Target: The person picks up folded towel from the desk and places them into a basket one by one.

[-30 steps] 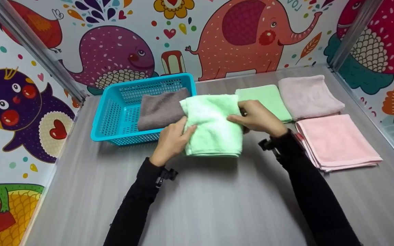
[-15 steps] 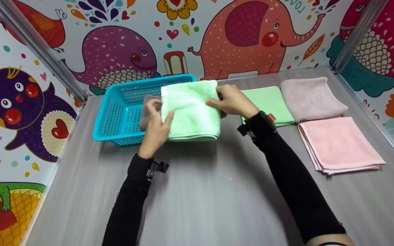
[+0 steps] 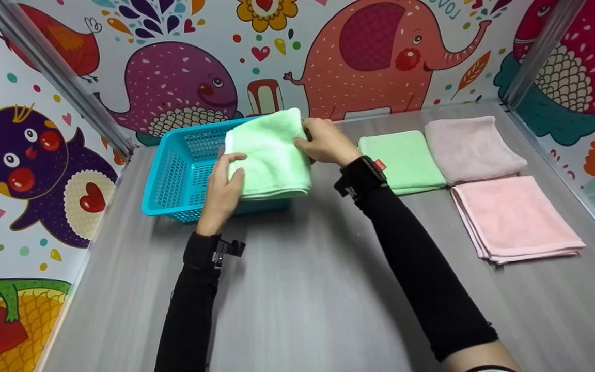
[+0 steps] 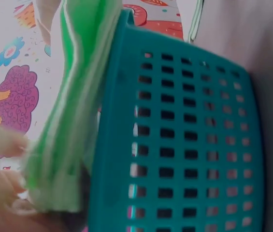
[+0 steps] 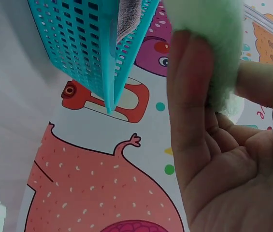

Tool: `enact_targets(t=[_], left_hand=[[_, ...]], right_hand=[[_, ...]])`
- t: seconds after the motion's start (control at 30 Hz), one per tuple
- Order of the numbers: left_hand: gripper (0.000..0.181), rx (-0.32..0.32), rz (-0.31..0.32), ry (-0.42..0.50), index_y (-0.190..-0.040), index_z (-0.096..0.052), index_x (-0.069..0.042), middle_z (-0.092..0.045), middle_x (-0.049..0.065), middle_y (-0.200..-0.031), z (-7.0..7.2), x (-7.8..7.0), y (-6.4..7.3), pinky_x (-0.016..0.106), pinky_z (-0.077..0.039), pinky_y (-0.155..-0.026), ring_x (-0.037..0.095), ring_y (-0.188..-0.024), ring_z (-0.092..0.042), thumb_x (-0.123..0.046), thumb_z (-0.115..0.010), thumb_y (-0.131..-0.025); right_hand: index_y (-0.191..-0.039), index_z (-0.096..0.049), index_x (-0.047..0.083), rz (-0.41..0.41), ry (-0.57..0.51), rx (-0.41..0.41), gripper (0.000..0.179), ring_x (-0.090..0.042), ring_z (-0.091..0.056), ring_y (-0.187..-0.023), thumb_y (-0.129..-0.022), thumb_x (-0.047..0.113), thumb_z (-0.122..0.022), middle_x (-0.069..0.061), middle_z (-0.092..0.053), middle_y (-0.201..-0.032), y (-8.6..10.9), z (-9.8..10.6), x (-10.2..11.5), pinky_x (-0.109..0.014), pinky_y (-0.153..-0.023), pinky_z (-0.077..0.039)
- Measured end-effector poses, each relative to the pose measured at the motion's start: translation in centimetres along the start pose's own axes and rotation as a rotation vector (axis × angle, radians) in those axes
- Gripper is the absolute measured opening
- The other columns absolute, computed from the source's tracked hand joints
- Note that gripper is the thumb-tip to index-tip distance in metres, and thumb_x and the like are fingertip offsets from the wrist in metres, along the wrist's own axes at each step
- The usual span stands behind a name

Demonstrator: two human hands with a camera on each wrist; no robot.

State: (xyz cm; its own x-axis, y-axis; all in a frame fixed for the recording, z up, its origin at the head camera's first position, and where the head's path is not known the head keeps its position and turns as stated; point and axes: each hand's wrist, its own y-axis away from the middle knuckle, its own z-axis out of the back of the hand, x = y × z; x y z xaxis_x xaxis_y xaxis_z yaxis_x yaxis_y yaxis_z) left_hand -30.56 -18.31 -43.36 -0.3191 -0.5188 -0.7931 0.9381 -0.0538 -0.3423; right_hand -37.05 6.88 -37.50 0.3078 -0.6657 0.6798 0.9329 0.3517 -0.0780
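A folded light-green towel is held up over the right part of the blue plastic basket. My left hand grips its left edge, thumb on the near face. On the opposite side, my right hand pinches the edge between thumb and fingers. The left wrist view shows the stacked folds of the towel just above the basket rim. In the right wrist view, a grey-brown towel shows inside the basket; the green towel mostly covers it in the head view.
Right of the basket lie a second folded green towel, a pale mauve towel and a folded pink towel on the grey table. Walls printed with cartoon animals enclose the back and sides.
Both hands have carried the green towel left and farther back, from beside the basket to over it. The grey-brown towel has become covered in the head view.
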Motion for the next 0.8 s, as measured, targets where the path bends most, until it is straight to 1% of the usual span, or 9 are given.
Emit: enact_targets(t=[0.07, 0.17, 0.27, 0.37, 0.43, 0.5, 0.6, 0.7, 0.8], left_hand=[[0.039, -0.024, 0.009, -0.006, -0.139, -0.057, -0.004, -0.055, 0.017, -0.145, 0.1, 0.0, -0.1, 0.050, -0.033, -0.118, 0.030, -0.139, -0.046, -0.011, -0.052, -0.102], [0.043, -0.059, -0.019, -0.034, -0.142, -0.055, -0.004, -0.055, 0.016, -0.146, 0.3, 0.3, -0.4, 0.050, -0.033, -0.118, 0.030, -0.139, -0.046, -0.009, -0.056, -0.099], [0.040, -0.102, -0.050, -0.049, -0.140, -0.058, -0.006, -0.058, 0.015, -0.141, 0.5, 0.9, -0.6, 0.049, -0.037, -0.112, 0.029, -0.132, -0.049, -0.007, -0.057, -0.101], [0.031, -0.128, -0.068, -0.066, -0.133, -0.066, -0.006, -0.062, 0.017, -0.130, 0.8, 1.4, -0.8, 0.048, -0.040, -0.102, 0.032, -0.119, -0.053, -0.006, -0.057, -0.103], [0.028, -0.126, -0.067, -0.085, -0.129, -0.070, -0.005, -0.063, 0.020, -0.122, 1.0, 1.6, -0.8, 0.045, -0.041, -0.095, 0.034, -0.110, -0.054, -0.006, -0.057, -0.104], [0.029, -0.118, -0.054, -0.100, -0.130, -0.071, -0.004, -0.061, 0.023, -0.119, 1.1, 1.9, -0.9, 0.043, -0.041, -0.090, 0.035, -0.104, -0.053, -0.006, -0.055, -0.105], [0.035, -0.092, -0.016, -0.106, -0.136, -0.067, -0.003, -0.057, 0.025, -0.124, 1.4, 2.2, -1.0, 0.041, -0.040, -0.086, 0.033, -0.101, -0.050, -0.004, -0.054, -0.104], [0.044, -0.062, 0.015, -0.112, -0.142, -0.062, -0.002, -0.052, 0.027, -0.131, 1.6, 2.4, -1.0, 0.044, -0.041, -0.086, 0.033, -0.103, -0.048, 0.000, -0.055, -0.099], [0.049, -0.039, 0.036, -0.134, -0.146, -0.057, -0.002, -0.048, 0.028, -0.142, 1.7, 2.6, -1.1, 0.049, -0.045, -0.096, 0.036, -0.118, -0.051, 0.001, -0.056, -0.098]], right_hand=[[-0.111, -0.062, 0.002, -0.001, -0.013, 0.006, 0.020, -0.019, -0.065, -0.072, -0.103, 0.020, -0.057, -0.012, -0.066, -0.095, -0.4, -0.4, 0.2, -0.029, -0.063, -0.056], [-0.111, -0.061, 0.002, -0.005, -0.020, 0.006, 0.020, -0.020, -0.064, -0.076, -0.104, 0.020, -0.055, -0.012, -0.064, -0.095, -0.8, -0.8, 0.4, -0.029, -0.065, -0.054], [-0.117, -0.061, 0.001, -0.006, -0.038, -0.003, 0.023, -0.020, -0.063, -0.083, -0.105, 0.020, -0.055, -0.014, -0.065, -0.102, -1.2, -1.0, 0.6, -0.030, -0.069, -0.055], [-0.122, -0.060, 0.001, 0.003, -0.046, -0.021, 0.026, -0.021, -0.061, -0.088, -0.106, 0.021, -0.056, -0.016, -0.065, -0.107, -1.5, -1.2, 0.7, -0.031, -0.073, -0.054], [-0.123, -0.060, 0.000, 0.014, -0.050, -0.040, 0.026, -0.022, -0.061, -0.089, -0.106, 0.021, -0.057, -0.017, -0.065, -0.107, -1.8, -1.5, 0.6, -0.032, -0.075, -0.052], [-0.123, -0.061, 0.001, 0.028, -0.056, -0.059, 0.026, -0.022, -0.060, -0.088, -0.106, 0.020, -0.058, -0.017, -0.065, -0.106, -2.1, -1.9, 0.5, -0.032, -0.075, -0.051], [-0.125, -0.061, 0.002, 0.038, -0.077, -0.084, 0.026, -0.022, -0.061, -0.088, -0.107, 0.020, -0.057, -0.018, -0.066, -0.107, -2.7, -2.7, 0.3, -0.032, -0.074, -0.052], [-0.126, -0.061, 0.003, 0.027, -0.082, -0.111, 0.027, -0.022, -0.061, -0.088, -0.107, 0.021, -0.057, -0.017, -0.067, -0.110, -3.3, -3.4, 0.2, -0.032, -0.075, -0.051], [-0.124, -0.062, 0.004, 0.005, -0.042, -0.138, 0.026, -0.021, -0.059, -0.088, -0.108, 0.024, -0.057, -0.015, -0.067, -0.108, -3.7, -4.0, 0.2, -0.033, -0.077, -0.048]])
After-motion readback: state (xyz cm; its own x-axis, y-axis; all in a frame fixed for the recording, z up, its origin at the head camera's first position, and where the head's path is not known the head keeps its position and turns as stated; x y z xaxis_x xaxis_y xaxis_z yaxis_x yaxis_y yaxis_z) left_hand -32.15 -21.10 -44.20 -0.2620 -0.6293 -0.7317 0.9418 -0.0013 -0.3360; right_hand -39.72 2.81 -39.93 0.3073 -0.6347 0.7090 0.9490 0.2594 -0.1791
